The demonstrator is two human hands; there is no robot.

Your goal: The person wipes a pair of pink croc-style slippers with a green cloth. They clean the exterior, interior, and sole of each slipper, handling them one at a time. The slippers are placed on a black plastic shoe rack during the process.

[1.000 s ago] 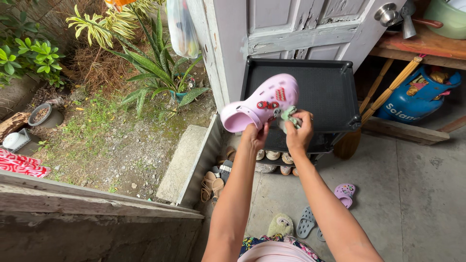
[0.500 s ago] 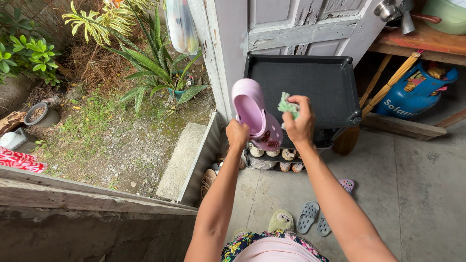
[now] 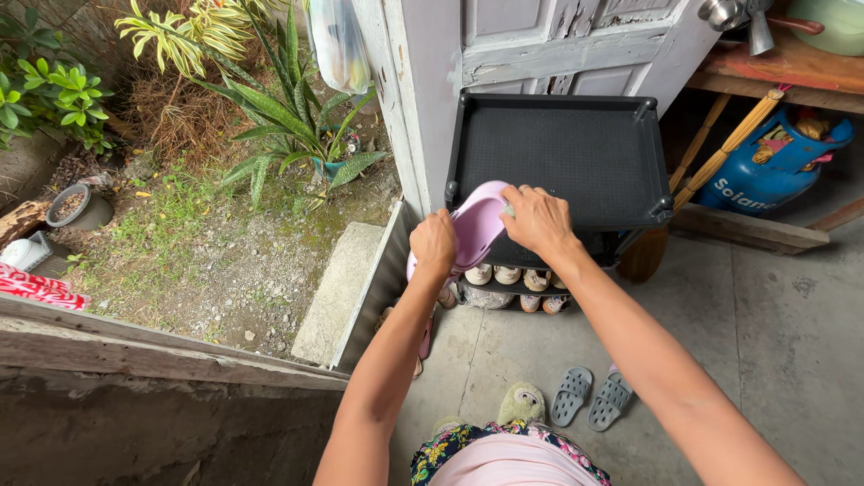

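- The grey door [image 3: 540,40] stands behind everything, paint cracked; beside it a garden patch [image 3: 180,207] of gravel and spiky plants drops away past a low wall
- The black plastic shoe rack [image 3: 558,148] sits against the door, its top tray bare; rows of shoes [image 3: 508,274] fill the shelf underneath
- A blue gas cylinder [image 3: 774,162] lies to the right under a wooden bench; well apart from the hands
- The pink clog [image 3: 472,229] is held up at the front left corner of the rack, tilted, partly over the tray edge
- The left hand [image 3: 434,243] is closed around the clog's lower side; the right hand [image 3: 537,219] presses on its upper end, fingers curled; whether it pinches something small there I cannot tell
- Grey sandals [image 3: 589,396] and a green slipper [image 3: 522,400] lie on the concrete near the person's feet
- My worry: the clog is wedged against the rack's rim; a hard push could rock the light rack, or the clog could slip from the left hand and fall among the shoes below
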